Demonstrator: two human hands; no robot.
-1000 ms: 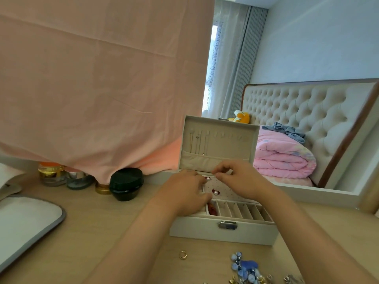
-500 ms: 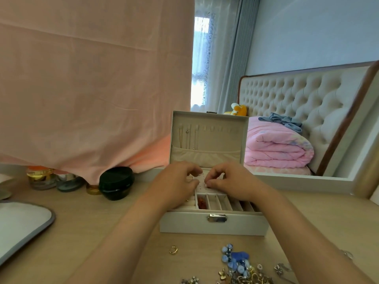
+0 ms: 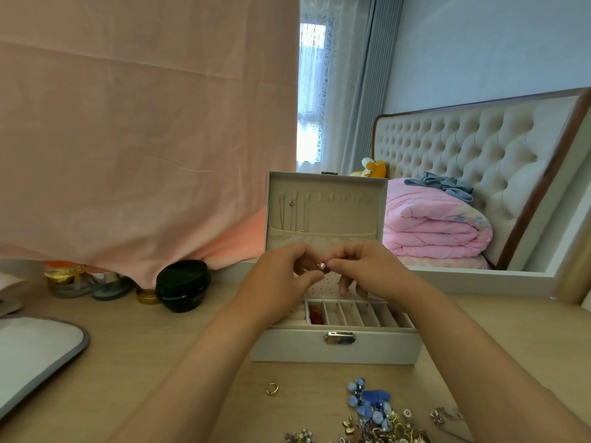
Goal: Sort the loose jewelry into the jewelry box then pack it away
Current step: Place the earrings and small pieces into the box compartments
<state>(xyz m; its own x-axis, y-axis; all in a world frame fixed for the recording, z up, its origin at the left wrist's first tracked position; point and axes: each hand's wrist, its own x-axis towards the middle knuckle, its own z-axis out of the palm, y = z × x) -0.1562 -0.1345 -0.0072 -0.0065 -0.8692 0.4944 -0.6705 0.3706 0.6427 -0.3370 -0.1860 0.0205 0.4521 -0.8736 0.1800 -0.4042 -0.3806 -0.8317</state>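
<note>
A cream jewelry box stands open on the wooden table, its lid upright with thin chains hanging inside. Above its perforated earring panel, my left hand and my right hand meet around a small pearl earring; my right fingertips pinch it and my left fingers curl at its other side. A red item lies in the leftmost front slot. Near the table's front edge are a gold ring, a blue beaded piece and a heap of several mixed pieces.
A black jar, a gold cap and glass jars line the back left under a pink cloth. A grey-rimmed tray sits at the left. A mirror frame stands behind the box.
Both hands have risen off the earring panel and now hold the pearl earring up in front of the lid pocket. The view has tilted down, showing more of the loose jewelry.
</note>
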